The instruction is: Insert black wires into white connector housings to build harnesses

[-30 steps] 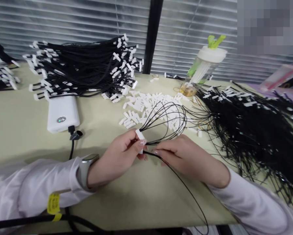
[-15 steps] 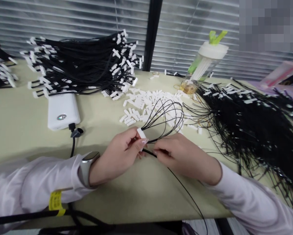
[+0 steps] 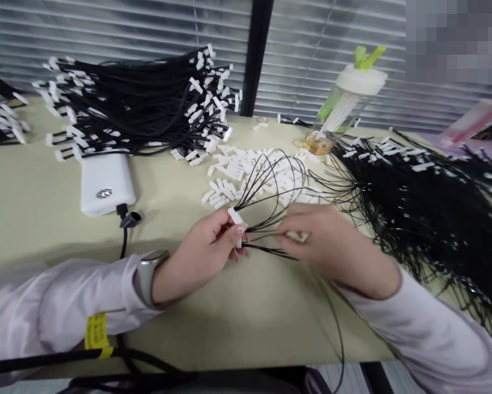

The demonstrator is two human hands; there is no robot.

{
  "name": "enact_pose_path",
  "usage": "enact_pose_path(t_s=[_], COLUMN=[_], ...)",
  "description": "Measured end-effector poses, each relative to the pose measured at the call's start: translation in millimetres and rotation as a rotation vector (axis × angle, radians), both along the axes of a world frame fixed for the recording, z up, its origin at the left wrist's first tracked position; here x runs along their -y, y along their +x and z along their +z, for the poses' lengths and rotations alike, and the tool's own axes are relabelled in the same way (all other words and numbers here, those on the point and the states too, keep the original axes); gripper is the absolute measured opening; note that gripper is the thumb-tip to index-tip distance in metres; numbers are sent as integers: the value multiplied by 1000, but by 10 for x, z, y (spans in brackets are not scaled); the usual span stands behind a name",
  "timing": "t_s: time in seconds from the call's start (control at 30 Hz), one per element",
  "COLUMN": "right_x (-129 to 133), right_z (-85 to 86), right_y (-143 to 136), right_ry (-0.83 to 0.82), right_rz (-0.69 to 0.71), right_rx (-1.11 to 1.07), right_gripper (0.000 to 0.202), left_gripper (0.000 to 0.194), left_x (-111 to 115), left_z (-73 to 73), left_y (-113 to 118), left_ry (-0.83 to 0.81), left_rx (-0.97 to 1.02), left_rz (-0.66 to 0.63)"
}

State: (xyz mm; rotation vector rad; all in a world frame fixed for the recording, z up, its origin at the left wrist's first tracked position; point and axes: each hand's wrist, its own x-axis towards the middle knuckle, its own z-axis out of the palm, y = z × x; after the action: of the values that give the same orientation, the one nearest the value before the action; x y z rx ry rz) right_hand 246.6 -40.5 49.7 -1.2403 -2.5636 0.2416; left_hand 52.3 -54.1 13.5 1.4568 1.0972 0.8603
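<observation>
My left hand (image 3: 207, 246) is closed, pinching a white plastic connector (image 3: 235, 216) between thumb and fingers. Several thin black wires (image 3: 257, 189) run out of the connector to the right and curve up in loops. To the right of it, my right hand (image 3: 325, 238), a little blurred, has its fingers closed on a black wire (image 3: 266, 235) stretched from the connector. A loose length of wire hangs below this hand past the table's front edge. Just beyond my hands lies a pile of white connectors (image 3: 266, 169).
Bundled black cables with white ends (image 3: 139, 109) lie at the back left, behind a white power bank (image 3: 106, 186). A heap of black wires (image 3: 426, 219) covers the right. A clear bottle with a white lid (image 3: 336, 109) stands at the back. A thick black cable (image 3: 44, 362) crosses the front left.
My right hand has moved right and slightly up, away from the connector, drawing the wire out straighter. My left hand stays nearly in place, still holding the connector.
</observation>
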Motion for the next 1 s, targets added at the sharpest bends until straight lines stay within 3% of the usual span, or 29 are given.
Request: enact_pose_path(t_s=[0.1, 0.2, 0.27, 0.33, 0.4, 0.6, 0.67, 0.77, 0.9, 1.0], right_x=[-70, -147, -190, -204, -173, 79, 104, 22, -185, -266], right_z=[152, 249, 273, 273, 248, 41, -22, -8, 231, 400], right_y=[239, 400, 411, 357, 269, 2, -46, -11, 236, 422], right_ry=[243, 474, 452, 381, 321, -46, -81, -25, -6, -55], right_rz=[-318, -562, -521, -381, -273, -185, -182, -271, -316, -387], right_rx=[-124, -503, -866, -1183, -1289, -698, -678, -974, -1551, -1697], right_gripper=[10, 17, 22, 17, 13, 16, 10, 8, 22, 29], left_gripper=[17, 19, 19, 19, 20, 21, 21, 22, 22, 22], left_x=[-36, -59, -65, -65, -65, -70, -71, -70, -64, -58], left_z=[-1, -11, -24, -40, -55, -85, -88, -86, -67, -48], left_y=[0, -5, -9, -14, -21, -53, -58, -57, -50, -48], left_ry=[-41, -68, -83, -93, -96, -142, -150, -159, -151, -143], left_rx=[44, 56, 56, 60, 75, 150, 154, 123, 85, 76], left_rz=[26, 1, -26, -48, -69, -109, -114, -112, -101, -89])
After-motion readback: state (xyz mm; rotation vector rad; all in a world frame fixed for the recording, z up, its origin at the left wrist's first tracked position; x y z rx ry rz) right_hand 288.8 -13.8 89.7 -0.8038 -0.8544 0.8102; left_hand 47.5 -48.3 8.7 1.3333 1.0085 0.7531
